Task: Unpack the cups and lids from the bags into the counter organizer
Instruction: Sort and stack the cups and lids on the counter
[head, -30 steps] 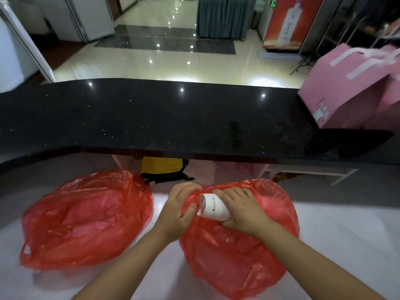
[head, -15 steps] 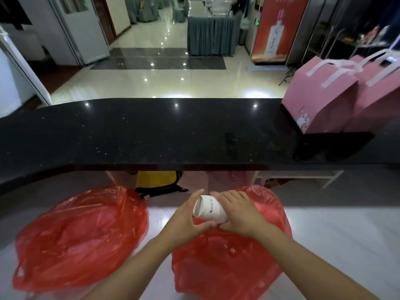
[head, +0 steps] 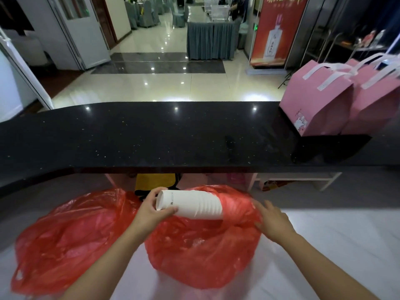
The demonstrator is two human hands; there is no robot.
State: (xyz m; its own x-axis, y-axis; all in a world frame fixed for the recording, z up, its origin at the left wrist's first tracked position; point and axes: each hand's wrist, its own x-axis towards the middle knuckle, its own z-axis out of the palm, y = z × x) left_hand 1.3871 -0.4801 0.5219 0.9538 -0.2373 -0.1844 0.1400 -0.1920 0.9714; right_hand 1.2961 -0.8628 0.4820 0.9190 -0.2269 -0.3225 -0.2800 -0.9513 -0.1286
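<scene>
Two red plastic bags lie on the white lower counter (head: 324,234): one at the left (head: 65,237) and one in the middle (head: 203,250). A stack of white paper cups (head: 192,204) sticks out sideways from the middle bag's mouth, its far end still inside the plastic. My left hand (head: 151,210) grips the stack at its free end, near the base of the outermost cup. My right hand (head: 272,220) is to the right of the bag with fingers spread, touching the red plastic. No organizer is in view.
A black stone counter top (head: 151,137) runs across above the bags. Two pink gift bags (head: 337,102) with white handles stand on its right end. A yellow and black bag (head: 155,180) sits under the counter. Beyond lies a shiny tiled hall.
My left hand has drawn the cup stack leftward out of the middle bag, showing far more of it. My right hand left the cups and moved right onto the bag.
</scene>
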